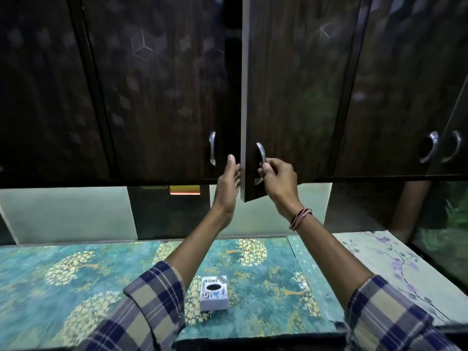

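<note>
The cabinet door at 12 o'clock of the view is gripped by its curved metal handle. The fingers of the right hand are curled around the lower part of it, probably because the pull is easiest there. The door stands partly open, with its pale edge turned toward the camera. The left hand, at 9 o'clock of the right one, is open with straight fingers and is raised to the dark gap beside the closed neighbouring door. Nothing is held in it, so it is judged ready for reaching inside. A small white box lies on the patterned counter at 6 o'clock, between the 2 forearms.
</note>
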A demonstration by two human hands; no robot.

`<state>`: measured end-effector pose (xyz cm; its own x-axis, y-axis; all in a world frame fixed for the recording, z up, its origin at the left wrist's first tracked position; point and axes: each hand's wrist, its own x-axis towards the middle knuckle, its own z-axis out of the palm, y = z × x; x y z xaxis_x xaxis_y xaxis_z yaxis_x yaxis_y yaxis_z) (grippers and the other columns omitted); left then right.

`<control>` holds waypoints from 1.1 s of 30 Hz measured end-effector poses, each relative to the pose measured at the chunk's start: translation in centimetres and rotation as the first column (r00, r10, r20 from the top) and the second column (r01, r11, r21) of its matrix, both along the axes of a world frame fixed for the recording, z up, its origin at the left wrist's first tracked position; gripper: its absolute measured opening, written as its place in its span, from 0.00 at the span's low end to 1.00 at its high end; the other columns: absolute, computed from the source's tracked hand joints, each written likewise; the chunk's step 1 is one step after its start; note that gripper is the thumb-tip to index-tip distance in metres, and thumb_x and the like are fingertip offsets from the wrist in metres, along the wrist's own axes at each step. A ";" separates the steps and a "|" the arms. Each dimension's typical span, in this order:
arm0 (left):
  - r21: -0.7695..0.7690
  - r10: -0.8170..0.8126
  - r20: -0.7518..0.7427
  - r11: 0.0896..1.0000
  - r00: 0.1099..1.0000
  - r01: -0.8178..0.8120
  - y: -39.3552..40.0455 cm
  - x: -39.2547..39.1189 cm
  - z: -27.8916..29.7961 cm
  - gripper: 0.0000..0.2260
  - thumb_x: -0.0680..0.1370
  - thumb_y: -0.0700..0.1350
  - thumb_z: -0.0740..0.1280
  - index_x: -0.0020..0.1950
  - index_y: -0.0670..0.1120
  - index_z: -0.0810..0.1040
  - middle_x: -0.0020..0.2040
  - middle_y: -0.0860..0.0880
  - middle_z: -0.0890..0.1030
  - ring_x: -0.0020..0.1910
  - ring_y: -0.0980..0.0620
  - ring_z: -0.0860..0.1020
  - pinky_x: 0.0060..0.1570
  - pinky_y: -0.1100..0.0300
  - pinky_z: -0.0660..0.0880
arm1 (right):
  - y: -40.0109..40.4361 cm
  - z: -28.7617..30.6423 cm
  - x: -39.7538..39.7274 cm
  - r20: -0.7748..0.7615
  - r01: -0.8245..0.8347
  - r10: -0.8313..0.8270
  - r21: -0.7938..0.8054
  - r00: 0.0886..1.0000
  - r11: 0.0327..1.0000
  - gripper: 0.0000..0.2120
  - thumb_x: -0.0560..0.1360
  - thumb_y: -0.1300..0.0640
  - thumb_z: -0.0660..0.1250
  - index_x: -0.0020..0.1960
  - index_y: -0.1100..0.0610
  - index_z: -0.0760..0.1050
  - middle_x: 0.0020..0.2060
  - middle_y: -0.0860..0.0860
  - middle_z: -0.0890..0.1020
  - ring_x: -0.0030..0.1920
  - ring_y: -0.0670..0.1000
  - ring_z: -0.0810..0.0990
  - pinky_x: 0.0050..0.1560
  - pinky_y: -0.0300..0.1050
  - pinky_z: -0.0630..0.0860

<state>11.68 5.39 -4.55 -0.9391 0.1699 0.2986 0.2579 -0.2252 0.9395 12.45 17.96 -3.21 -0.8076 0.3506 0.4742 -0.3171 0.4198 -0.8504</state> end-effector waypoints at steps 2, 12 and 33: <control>0.023 0.032 -0.034 0.999 0.999 -0.031 2.2 3.3 -0.4 0.24 0.84 0.63 0.51 0.61 0.54 0.82 0.55 0.58 0.85 0.57 0.60 0.82 0.66 0.58 0.74 | 1.7 -0.6 2.7 -0.049 -0.001 0.000 -0.031 0.999 1.000 0.12 0.84 0.58 0.60 0.53 0.57 0.83 0.39 0.51 0.85 0.37 0.47 0.83 0.37 0.39 0.80; 0.121 0.013 -0.210 0.993 0.978 0.013 14.0 13.6 -3.4 0.21 0.86 0.55 0.54 0.63 0.46 0.83 0.58 0.49 0.86 0.59 0.53 0.84 0.62 0.56 0.78 | 11.0 -3.3 15.4 -0.075 -0.134 0.111 -0.534 0.991 0.835 0.16 0.86 0.47 0.56 0.54 0.52 0.81 0.52 0.49 0.87 0.57 0.49 0.84 0.61 0.50 0.80; 0.092 -0.018 0.000 0.996 1.000 0.018 10.9 1.8 -2.6 0.26 0.85 0.59 0.55 0.56 0.41 0.85 0.55 0.42 0.87 0.58 0.46 0.84 0.65 0.44 0.77 | 11.1 -3.5 10.1 -0.084 -0.013 -0.043 -0.574 0.996 0.819 0.19 0.85 0.49 0.58 0.52 0.61 0.80 0.46 0.62 0.85 0.47 0.58 0.83 0.52 0.52 0.81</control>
<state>13.49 16.26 -7.13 -0.9365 0.1588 0.3127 0.2521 -0.3149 0.9150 22.55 29.02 -6.67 -0.7644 0.5931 0.2529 -0.4005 -0.1293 -0.9071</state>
